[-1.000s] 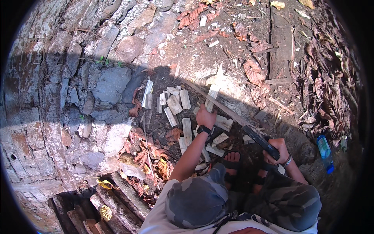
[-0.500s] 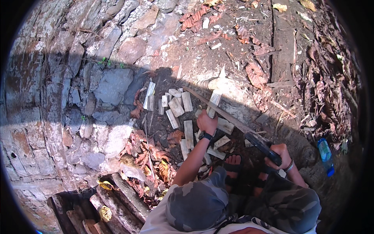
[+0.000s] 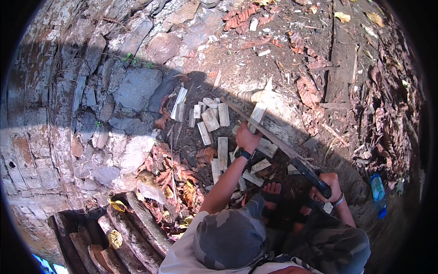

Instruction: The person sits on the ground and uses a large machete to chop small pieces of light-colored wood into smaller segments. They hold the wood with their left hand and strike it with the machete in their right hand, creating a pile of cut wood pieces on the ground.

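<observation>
My right hand (image 3: 329, 187) is closed around the black handle of a machete (image 3: 273, 141), whose long, worn brown blade points up and to the left. The blade lies across the view of a pale split wood piece (image 3: 258, 111); I cannot tell whether they touch. My left hand (image 3: 247, 138) grips the near end of that piece, with its fingertips partly hidden. The far end of the wood leans toward a pale, sunlit block or root (image 3: 268, 95). Several short split wood pieces (image 3: 211, 119) lie on the ground left of my left hand, and more are scattered beside my feet.
A stone-paved surface (image 3: 139, 86) spreads to the left. Stacked logs (image 3: 141, 228) lie at the lower left, near dry leaves (image 3: 189, 196). A plastic bottle with a blue cap (image 3: 378, 194) is at the right. My sandalled foot (image 3: 272, 192) is close to the wood pieces.
The whole view has turned slightly, so the ground pieces appear higher and farther right, and the bottle lower. Both hands keep their grips, with the machete still across the wood piece.
</observation>
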### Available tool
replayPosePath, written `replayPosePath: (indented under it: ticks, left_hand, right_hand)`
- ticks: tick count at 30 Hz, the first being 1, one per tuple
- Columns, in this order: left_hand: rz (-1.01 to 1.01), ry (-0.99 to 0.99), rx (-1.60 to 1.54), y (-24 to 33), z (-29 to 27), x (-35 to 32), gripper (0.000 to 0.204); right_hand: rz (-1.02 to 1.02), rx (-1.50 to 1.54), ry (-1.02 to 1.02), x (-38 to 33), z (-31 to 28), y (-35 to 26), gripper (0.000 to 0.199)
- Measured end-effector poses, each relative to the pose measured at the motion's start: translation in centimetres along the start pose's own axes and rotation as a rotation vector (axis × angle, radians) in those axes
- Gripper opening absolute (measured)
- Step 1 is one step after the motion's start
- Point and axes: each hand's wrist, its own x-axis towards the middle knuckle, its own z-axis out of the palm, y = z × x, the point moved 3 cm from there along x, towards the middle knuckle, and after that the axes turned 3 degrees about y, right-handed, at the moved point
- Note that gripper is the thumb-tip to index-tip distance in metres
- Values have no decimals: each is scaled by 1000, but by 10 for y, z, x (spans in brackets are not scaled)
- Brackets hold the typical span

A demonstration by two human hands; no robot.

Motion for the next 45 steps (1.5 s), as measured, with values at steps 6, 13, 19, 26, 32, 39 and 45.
replayPosePath:
  ticks: [6,13,19,26,32,39,45]
  left_hand:
    - [-41,-35,-105,-3,0,3,57]
    - [43,11,-121,9,-8,6,52]
    - [-80,-96,-144,3,-2,9,48]
    - [-39,-134,-63,0,6,12,48]
    - [-23,-142,-35,11,5,13,52]
    - [-37,-152,-13,4,2,12,50]
    - [-34,-143,-39,11,1,12,47]
  right_hand:
    - [-48,-49,-28,0,3,-5,17]
    - [37,45,-21,0,4,-8,20]
    - [-9,-13,-2,6,4,-8,24]
    - [-59,-153,32,0,-3,-22,22]
    - [-74,-174,16,20,-4,-17,21]
    - [-5,-137,-43,6,-14,-19,21]
    - [-37,-190,-77,3,-14,-16,22]
